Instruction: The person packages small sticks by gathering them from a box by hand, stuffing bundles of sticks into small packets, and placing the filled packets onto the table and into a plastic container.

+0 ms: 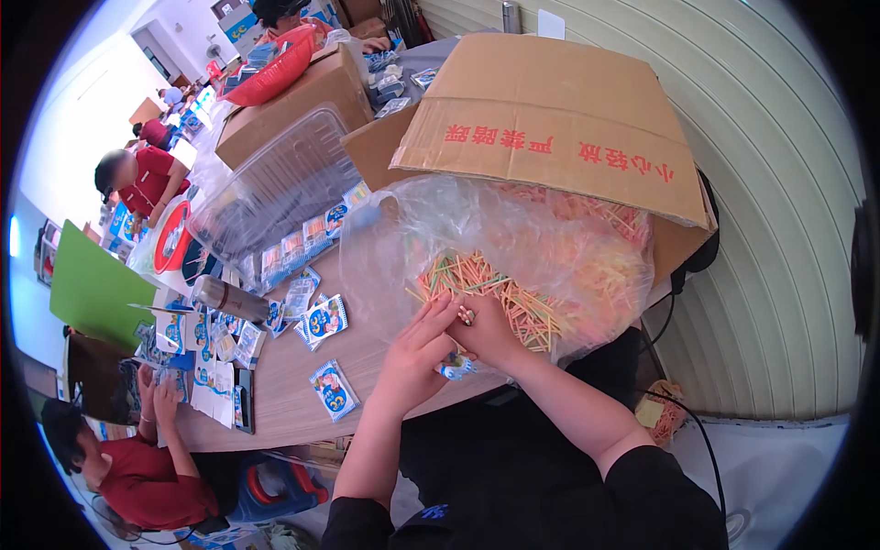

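Observation:
My left hand (418, 356) is beside my right, its fingers stretched toward it and bent round a small blue-and-white packet (456, 368). Closed in a fist, my right hand (490, 332) has the ends of a small bunch of sticks showing at its top. Just beyond both hands, thin pink, yellow and green sticks (527, 312) spill from the mouth of a clear plastic bag (412, 215). That bag comes out of a cardboard box (550, 96) lying on its side. How the packet is gripped is partly hidden by my fingers.
Printed packets (335, 390) lie on the table to the left, near a clear plastic bin (275, 174) and a metal flask (229, 300). A person in red (151, 481) works at the lower left. A ribbed wall (779, 229) stands at the right.

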`<state>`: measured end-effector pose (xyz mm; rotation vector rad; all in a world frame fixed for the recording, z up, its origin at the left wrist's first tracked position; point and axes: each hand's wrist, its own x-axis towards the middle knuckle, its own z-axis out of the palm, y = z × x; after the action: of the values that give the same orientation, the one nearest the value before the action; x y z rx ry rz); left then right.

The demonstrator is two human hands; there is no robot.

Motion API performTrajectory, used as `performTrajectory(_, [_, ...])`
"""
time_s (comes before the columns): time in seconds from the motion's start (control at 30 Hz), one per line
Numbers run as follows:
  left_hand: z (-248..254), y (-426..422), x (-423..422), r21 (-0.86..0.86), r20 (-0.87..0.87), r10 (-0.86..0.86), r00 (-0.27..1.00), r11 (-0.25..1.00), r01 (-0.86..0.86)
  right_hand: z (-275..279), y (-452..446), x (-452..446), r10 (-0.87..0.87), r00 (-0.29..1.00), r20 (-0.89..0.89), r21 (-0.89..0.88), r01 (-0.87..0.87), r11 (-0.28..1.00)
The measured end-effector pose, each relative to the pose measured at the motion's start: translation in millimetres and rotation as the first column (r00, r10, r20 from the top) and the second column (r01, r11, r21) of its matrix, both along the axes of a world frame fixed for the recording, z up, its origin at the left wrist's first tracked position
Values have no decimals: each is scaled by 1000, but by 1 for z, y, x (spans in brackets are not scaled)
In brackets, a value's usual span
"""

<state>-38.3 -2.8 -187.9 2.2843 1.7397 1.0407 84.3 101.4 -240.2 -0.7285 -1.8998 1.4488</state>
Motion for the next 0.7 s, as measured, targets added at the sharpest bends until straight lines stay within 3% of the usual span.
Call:
performTrajectory(0.07, [6,-4,3,1,19,-2,1000,1000,2,0,0,0,25,998,50,19,-26,999])
performTrajectory(0.17, [10,-9,5,7,58,0,998,1000,-1,1,-2,0,3,999,-51,39,-1,999])
performTrajectory(0.27, [9,-11,4,-104,-166,-46,985,994,29,3,-6,-2,-19,996,-88,49,24,999])
performTrajectory(0.4, [18,-14,11,-1,-128,-11,992,1000,11,4,-5,0,-22,999,-33,79,25,997])
performTrajectory(0.53, [13,-11,13,-77,-227,-71,971,996,54,1,-4,0,-24,999,-44,37,26,999])
performTrajectory(0.6, [12,-11,12,-52,-158,-75,985,996,67,3,-4,-1,-33,997,-69,15,34,999])
performTrajectory(0.7, [11,-12,13,-6,-13,-87,996,996,87,10,-8,1,-85,983,-165,151,110,982])
